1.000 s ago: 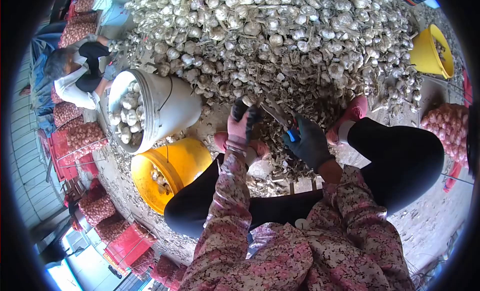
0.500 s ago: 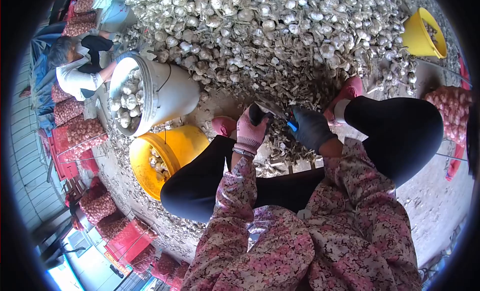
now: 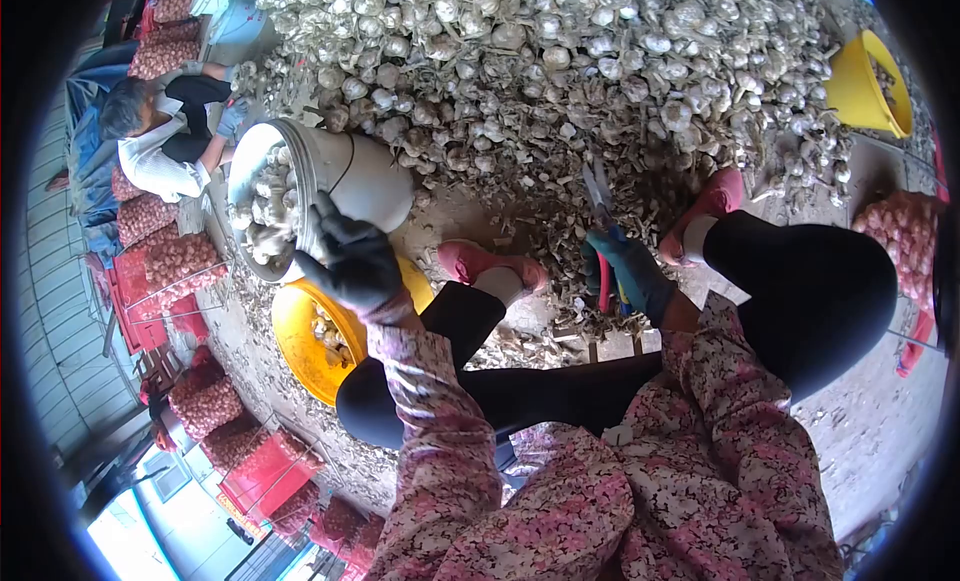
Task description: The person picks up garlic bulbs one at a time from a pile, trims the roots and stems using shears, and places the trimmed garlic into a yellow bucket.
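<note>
My left hand (image 3: pixel 355 261), in a dark-palmed glove, is at the rim of the white bucket (image 3: pixel 345 171), its fingers spread and nothing between them. Garlic bulbs (image 3: pixel 270 206) lie inside that bucket. My right hand (image 3: pixel 640 274), in a dark glove, is wrapped round the red and blue handles of the shears (image 3: pixel 598 193). Their blades point up toward the large garlic heap (image 3: pixel 520 71), above the dry trimmings between my feet. Just below the white bucket, the yellow bucket (image 3: pixel 290 326) holds a few pale bulbs.
Another yellow bucket (image 3: pixel 850 86) stands at the upper right, above a red net sack (image 3: pixel 893 231). At the left a seated person (image 3: pixel 165 146) in a white top works beside the heap. Filled red sacks (image 3: pixel 205 401) line the left side.
My left hand has moved left from beside the shears to the white bucket and opened. The shears now point upward in my right hand. The other person's gloved hand has come into view.
</note>
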`<state>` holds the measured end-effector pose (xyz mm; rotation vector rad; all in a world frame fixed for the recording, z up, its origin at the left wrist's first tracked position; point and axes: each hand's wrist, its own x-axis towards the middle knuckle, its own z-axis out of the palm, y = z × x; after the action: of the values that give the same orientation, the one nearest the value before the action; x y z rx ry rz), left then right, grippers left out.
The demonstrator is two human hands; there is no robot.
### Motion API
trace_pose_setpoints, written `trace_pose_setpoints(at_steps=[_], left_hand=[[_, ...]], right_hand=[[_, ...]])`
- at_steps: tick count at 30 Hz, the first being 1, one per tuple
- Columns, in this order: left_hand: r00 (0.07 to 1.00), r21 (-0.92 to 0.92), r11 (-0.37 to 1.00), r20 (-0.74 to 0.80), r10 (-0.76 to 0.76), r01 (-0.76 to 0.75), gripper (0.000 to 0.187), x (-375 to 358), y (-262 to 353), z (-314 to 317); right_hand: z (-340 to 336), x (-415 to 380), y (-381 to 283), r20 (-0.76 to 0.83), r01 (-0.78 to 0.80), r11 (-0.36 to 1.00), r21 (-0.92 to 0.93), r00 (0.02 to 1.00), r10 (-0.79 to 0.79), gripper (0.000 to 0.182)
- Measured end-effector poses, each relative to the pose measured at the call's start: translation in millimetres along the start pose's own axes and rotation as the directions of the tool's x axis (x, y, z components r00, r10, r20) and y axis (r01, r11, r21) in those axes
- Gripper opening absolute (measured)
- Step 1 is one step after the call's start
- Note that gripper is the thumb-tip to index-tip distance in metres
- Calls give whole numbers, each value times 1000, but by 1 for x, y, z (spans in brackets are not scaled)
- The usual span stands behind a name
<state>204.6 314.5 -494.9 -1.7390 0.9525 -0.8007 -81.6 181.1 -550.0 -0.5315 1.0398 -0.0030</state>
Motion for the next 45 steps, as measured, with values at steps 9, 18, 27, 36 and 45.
trace_pose_setpoints(at_steps=[9, 18, 27, 36, 45], left_hand=[[826, -995, 90, 89, 556, 46, 41, 59, 249, 111], [738, -52, -820, 471, 483, 570, 22, 46, 277, 40], [969, -624, -781, 213, -127, 35, 31, -30, 168, -51], [939, -623, -715, 101, 329, 318, 67, -20, 77, -94], [910, -592, -693, 227, 347, 411, 60, -34, 71, -92]], right_hand=[[6, 18, -4, -126, -24, 992, 120, 991, 39, 34], [1, 21, -14, -90, 143, 783, -605, 965, -246, 41], [7, -5, -33, 182, 359, 87, -929, 649, -738, 41], [5, -40, -23, 298, 207, -215, -954, 692, -657, 65], [3, -46, -27, 325, 226, -240, -944, 756, -568, 70]])
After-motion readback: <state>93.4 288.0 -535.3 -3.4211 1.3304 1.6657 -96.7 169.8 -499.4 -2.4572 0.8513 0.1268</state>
